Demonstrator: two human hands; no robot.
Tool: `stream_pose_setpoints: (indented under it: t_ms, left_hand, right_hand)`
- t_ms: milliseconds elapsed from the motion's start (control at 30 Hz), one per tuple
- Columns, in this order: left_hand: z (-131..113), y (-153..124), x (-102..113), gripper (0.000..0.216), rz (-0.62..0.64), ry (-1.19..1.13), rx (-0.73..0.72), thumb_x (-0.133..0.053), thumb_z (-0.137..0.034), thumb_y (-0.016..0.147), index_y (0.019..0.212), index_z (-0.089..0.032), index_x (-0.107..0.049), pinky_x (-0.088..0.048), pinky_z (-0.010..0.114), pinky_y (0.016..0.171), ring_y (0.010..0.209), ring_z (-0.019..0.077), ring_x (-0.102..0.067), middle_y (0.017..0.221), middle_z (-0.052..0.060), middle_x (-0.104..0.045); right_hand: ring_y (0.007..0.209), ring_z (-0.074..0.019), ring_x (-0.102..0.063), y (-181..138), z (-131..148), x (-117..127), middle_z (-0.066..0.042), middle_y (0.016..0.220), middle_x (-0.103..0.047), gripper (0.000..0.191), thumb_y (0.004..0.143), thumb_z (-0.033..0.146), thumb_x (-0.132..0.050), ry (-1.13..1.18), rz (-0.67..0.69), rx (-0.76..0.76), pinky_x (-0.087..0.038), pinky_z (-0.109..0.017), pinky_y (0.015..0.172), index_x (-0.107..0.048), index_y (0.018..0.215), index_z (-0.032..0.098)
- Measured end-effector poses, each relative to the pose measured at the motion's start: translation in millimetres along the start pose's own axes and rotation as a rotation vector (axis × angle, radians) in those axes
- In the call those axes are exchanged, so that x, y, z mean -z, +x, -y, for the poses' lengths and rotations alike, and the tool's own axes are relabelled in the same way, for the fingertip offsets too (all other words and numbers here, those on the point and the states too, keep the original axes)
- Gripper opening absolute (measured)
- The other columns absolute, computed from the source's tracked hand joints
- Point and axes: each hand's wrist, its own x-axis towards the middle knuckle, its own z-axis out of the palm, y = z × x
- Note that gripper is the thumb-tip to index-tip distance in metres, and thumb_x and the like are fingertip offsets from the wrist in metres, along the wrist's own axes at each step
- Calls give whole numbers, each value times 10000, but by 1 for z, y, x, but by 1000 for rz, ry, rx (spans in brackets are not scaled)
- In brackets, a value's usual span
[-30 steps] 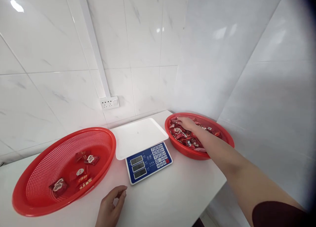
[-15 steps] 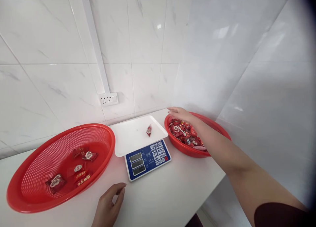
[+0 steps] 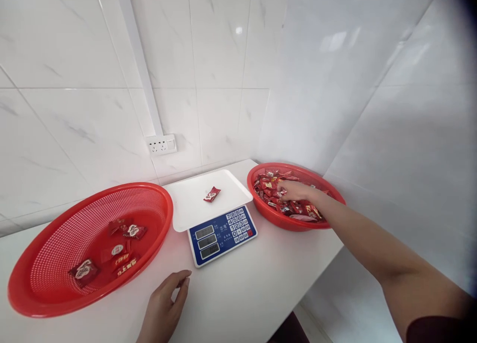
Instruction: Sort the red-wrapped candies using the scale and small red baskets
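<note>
My right hand (image 3: 294,190) reaches into the red basket (image 3: 264,214) on the right, its fingers closed on a wrapped candy (image 3: 282,192) among a heap of red-wrapped candies. The palm side and part of the grip are hidden. My left hand (image 3: 164,305) rests on the table in front of the scale, with nothing in it; thumb and forefinger curl together at the tips. Between the baskets stands a digital scale (image 3: 223,236) with a blue keypad panel. One red wrapped candy (image 3: 212,194) lies on its white tray (image 3: 190,206).
A larger red basket (image 3: 89,194) on the left holds several wrapped candies (image 3: 85,271). Everything stands on a white table (image 3: 231,288) against a tiled wall. A power socket (image 3: 161,144) sits on the wall behind the scale.
My right hand has moved down from over the basket's far rim into the candies. The candy on the tray, blurred before, now lies still farther left. My left hand has stayed in place.
</note>
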Motion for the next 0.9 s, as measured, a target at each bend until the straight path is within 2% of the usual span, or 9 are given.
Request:
stream_pose_setpoints:
  t_ms: [133,233,333,400,467,600,733,800,900]
  left_hand:
    - [1,0,1,290,-30,18,-13,-486,-435,820,891,-226,-673,-510,201,493,721,178,-670,832,50,-712]
    - [2,0,-1,284,-12,11,-19,-488,-432,821,894,-229,-673,-518,201,514,722,173,-672,833,44,-713]
    - [3,0,-3,287,9,9,-3,-491,-438,819,893,-228,-673,-526,207,534,733,175,-674,841,45,-716]
    - [5,1,-3,294,16,9,16,-491,-442,818,899,-225,-672,-535,217,554,743,179,-675,851,48,-718]
    - [6,2,-3,301,19,9,41,-488,-445,817,905,-222,-670,-540,225,567,749,182,-676,858,50,-719]
    - [8,3,-1,303,17,10,69,-484,-440,819,908,-215,-666,-547,232,607,759,180,-674,854,50,-715]
    - [9,3,0,290,21,6,70,-493,-431,819,906,-216,-668,-551,234,624,759,180,-676,840,43,-713]
    - [10,2,-2,284,30,6,67,-496,-426,822,908,-220,-672,-553,238,647,769,180,-677,852,39,-715]
    - [12,2,-4,285,52,4,71,-491,-421,830,927,-225,-674,-555,243,669,791,180,-677,878,36,-717]
  right_hand:
    - [999,-377,-575,-4,-20,5,-174,1012,-654,223,666,138,-624,-116,-74,-213,-439,-514,811,-662,882,177]
    - [1254,-415,-358,-7,-14,1,-208,1266,-533,330,766,151,-523,-154,-189,-252,-285,-653,926,-616,1082,176]
    - [1267,-318,-382,-3,5,-8,-133,1307,-529,331,856,197,-422,-121,-195,-139,-297,-523,1005,-581,1147,207]
    - [1117,-258,-541,4,18,-16,-93,1188,-622,286,847,234,-462,-80,-107,-48,-408,-375,931,-614,1088,223]
    - [985,-244,-617,13,27,-22,-93,1127,-656,320,795,247,-544,-54,-16,-5,-466,-318,827,-612,1106,218]
    - [1016,-303,-612,30,30,-26,-191,1245,-574,636,725,273,-637,-54,71,-18,-484,-355,793,-452,1321,150]
    - [1105,-352,-563,39,30,-29,-241,1373,-433,878,680,325,-687,-87,90,-62,-463,-417,834,-268,1437,175]
    - [1092,-363,-568,42,33,-31,-245,1364,-438,916,661,354,-701,-100,84,-77,-455,-436,832,-252,1443,198]
    - [1055,-363,-583,43,38,-35,-231,1266,-536,787,678,365,-680,-102,54,-77,-436,-446,835,-369,1381,200]
